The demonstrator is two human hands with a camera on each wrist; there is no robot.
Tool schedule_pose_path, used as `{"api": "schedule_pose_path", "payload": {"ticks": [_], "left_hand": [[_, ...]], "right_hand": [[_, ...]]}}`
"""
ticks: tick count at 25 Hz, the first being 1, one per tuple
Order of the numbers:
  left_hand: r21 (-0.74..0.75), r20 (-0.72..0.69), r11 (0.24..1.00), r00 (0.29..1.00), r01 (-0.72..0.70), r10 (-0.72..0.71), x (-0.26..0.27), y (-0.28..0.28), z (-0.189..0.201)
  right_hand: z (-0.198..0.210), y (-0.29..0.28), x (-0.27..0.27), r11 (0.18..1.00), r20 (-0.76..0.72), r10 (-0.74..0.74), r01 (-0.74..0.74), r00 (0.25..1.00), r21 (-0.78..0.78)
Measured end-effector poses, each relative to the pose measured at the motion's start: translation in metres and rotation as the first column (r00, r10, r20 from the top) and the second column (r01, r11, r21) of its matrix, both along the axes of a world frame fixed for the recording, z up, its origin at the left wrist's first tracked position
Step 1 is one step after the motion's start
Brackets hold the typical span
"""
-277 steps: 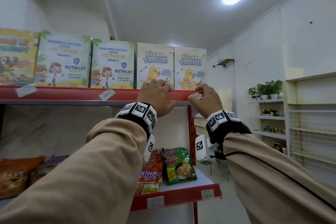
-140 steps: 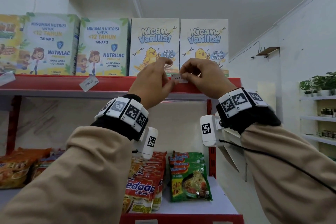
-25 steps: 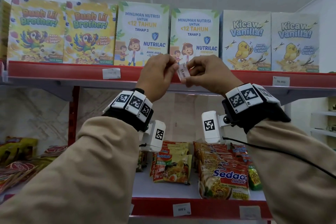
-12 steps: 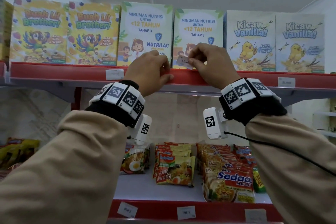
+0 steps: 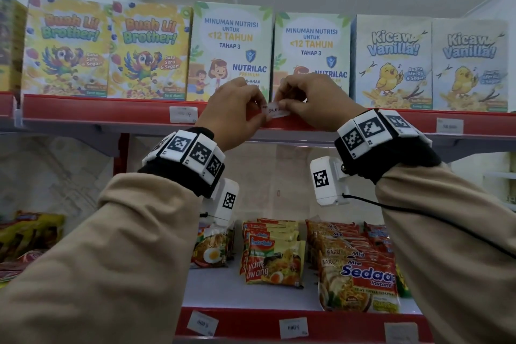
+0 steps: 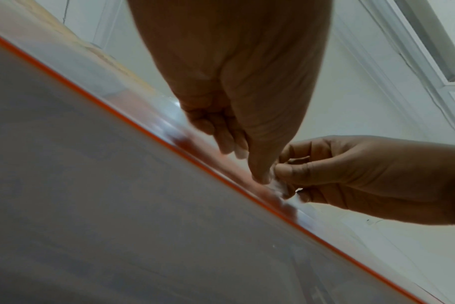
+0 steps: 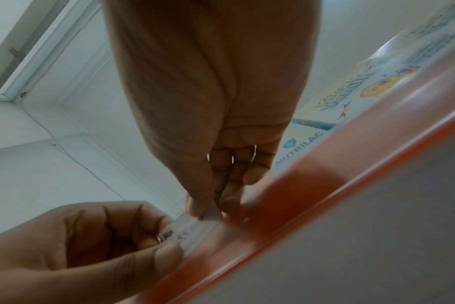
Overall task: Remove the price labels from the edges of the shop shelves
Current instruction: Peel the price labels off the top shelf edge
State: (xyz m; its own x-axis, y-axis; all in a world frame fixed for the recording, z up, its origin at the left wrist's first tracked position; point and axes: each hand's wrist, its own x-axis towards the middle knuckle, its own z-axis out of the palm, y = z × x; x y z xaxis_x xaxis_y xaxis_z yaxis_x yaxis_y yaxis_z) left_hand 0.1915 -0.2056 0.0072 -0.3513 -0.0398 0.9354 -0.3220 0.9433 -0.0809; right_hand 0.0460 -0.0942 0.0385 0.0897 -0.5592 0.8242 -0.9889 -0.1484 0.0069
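Your fingers (image 7: 229, 197) are pinched tight on both sides: right hand (image 5: 312, 105) has thumb and forefinger nipping the right end of the price label (image 5: 275, 111), left hand (image 5: 233, 114) has thumb and curled fingers gripping the left end. So both hands are holding the same little white paper slip, right up against the front edge of the top shelf (image 5: 97, 109), about mid-shelf. From the right wrist view you can read "55." on it and see it's a flat, thin rectangle lying along the red strip; whether it's touching the strip or just off it I can't tell.

Biggest stuff first: that top shelf is a long glossy red lip over a grey underside, running left to right. On it stand tall cardboard cereal and milk boxes: two parrot boxes (image 5: 106, 49) on the left, two Nutrilac boxes (image 5: 272, 47) straight behind your hands, two Kicaw Vanilla boxes (image 5: 431, 61) on the right. Your knuckles cover the bottom of the Nutrilac ones.

Lower shelf (image 5: 251, 324), nearer you, has crinkly plastic noodle packets (image 5: 358, 279) lying flat in stacks.

Small bits: another label (image 5: 183, 114) left of your hands on the top edge, one (image 5: 449, 125) way off right, and three more labels (image 5: 293, 327) on the lower edge.
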Motion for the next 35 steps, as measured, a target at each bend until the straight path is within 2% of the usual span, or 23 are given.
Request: {"api": "schedule_pose_path", "payload": {"ticks": [10, 16, 19, 29, 33, 35], "left_hand": [[0.015, 0.097, 0.998, 0.994, -0.054, 0.052, 0.003, 0.0, 0.005], [0.033, 0.174, 0.996, 0.982, -0.085, 0.078, 0.006, 0.001, 0.01], [0.05, 0.17, 0.996, 0.983, -0.078, 0.069, 0.006, 0.002, 0.01], [0.078, 0.2, 0.986, 0.971, -0.148, 0.13, 0.005, 0.005, 0.009], [0.117, 0.17, 0.988, 0.982, -0.1, 0.079, 0.006, 0.006, 0.006], [0.122, 0.154, 0.988, 0.985, -0.097, 0.078, 0.008, 0.008, 0.005]], "right_hand": [[0.001, 0.004, 0.004, 0.982, -0.053, -0.146, 0.151, 0.988, 0.11], [-0.003, 0.005, 0.006, 0.982, -0.011, -0.167, 0.168, 0.986, 0.092], [-0.004, 0.005, 0.008, 0.978, -0.025, -0.183, 0.185, 0.983, 0.093], [-0.008, 0.004, 0.004, 0.992, 0.003, -0.122, 0.122, 0.993, 0.038], [-0.009, 0.002, -0.001, 0.999, 0.072, -0.038, 0.038, 0.997, 0.013], [-0.011, 0.001, -0.003, 1.0, 0.055, -0.029, 0.029, 0.998, -0.01]]}}
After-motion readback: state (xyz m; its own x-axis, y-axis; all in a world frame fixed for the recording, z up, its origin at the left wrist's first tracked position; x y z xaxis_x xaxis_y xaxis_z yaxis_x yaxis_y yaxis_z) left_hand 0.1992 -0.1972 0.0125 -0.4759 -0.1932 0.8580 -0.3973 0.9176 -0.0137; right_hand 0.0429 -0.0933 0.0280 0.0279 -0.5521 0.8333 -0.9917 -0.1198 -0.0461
